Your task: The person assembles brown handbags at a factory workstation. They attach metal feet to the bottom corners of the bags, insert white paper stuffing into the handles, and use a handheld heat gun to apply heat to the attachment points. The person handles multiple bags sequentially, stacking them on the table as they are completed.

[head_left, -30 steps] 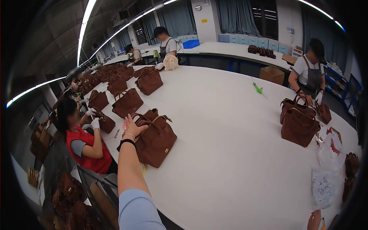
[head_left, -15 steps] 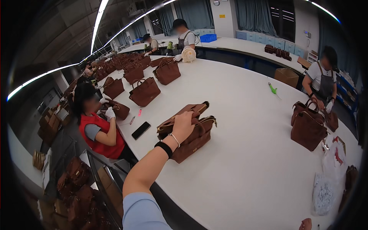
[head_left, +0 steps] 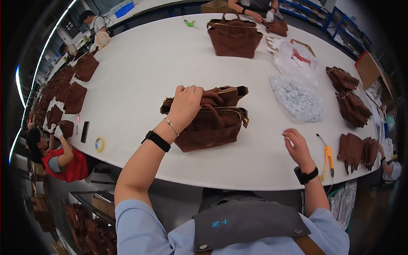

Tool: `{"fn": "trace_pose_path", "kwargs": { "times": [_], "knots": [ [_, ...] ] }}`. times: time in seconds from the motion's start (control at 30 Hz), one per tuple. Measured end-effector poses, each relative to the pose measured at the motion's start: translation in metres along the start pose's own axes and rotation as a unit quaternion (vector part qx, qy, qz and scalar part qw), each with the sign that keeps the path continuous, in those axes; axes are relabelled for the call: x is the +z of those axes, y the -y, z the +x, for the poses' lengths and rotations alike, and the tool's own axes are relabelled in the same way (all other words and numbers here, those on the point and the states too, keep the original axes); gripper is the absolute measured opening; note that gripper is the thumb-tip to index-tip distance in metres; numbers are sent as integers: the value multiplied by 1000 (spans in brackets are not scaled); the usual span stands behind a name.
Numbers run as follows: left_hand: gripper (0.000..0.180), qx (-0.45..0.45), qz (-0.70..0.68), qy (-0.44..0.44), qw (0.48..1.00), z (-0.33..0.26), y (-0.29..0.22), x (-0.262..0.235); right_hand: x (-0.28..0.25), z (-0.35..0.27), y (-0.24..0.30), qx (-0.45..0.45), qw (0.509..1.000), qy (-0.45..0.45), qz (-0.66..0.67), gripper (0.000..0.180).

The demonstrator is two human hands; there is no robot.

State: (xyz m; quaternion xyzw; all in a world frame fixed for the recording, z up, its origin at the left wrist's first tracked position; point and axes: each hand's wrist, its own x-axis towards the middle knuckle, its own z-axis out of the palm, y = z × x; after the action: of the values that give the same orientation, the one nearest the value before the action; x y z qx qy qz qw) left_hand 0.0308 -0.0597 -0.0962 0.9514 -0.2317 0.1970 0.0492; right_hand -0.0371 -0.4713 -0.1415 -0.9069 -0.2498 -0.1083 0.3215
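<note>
A brown leather handbag with gold-coloured zips along its top stands on the white table in front of me. My left hand is closed over the bag's top left part, by the handles; its fingertips are partly hidden behind the leather. To the right of the bag, my right hand hovers near the table's front edge. Its fingers are loosely bent and apart from the thumb, with nothing in them. An orange-handled tool lies just right of that hand.
Beyond my right hand lies a clear plastic bag of greyish pieces. More brown bags and brown leather pieces line the right side. A tape roll and a phone lie left. Co-workers handle bags at left and across the table.
The view has swung down and to the right. My right hand, barely visible at the lower edge before, now shows fully over the table. My left hand still grips the handbag.
</note>
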Motion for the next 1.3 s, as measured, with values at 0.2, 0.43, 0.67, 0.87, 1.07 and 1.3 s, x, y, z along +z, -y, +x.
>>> {"fn": "trace_pose_path", "kwargs": {
  "times": [0.2,0.43,0.67,0.87,1.07,1.3],
  "knots": [
    [46,-5,13,-17,1000,8,-67,1,14,40,23,-138,987,-43,67,38],
    [55,6,-61,-129,990,-30,-105,-30,66,88,39,-127,989,37,71,44],
    [29,-56,-193,-143,969,-109,-164,-3,71,80,72,-147,985,92,-25,21],
    [30,-430,-745,-151,487,-110,-169,-16,66,22,118,-178,977,111,44,18],
    [15,-398,-823,-177,365,-85,-155,-14,59,25,124,-78,983,93,138,15],
    [41,-21,-131,-68,989,-103,-150,7,88,35,81,-34,992,-43,110,37]
  ]
}}
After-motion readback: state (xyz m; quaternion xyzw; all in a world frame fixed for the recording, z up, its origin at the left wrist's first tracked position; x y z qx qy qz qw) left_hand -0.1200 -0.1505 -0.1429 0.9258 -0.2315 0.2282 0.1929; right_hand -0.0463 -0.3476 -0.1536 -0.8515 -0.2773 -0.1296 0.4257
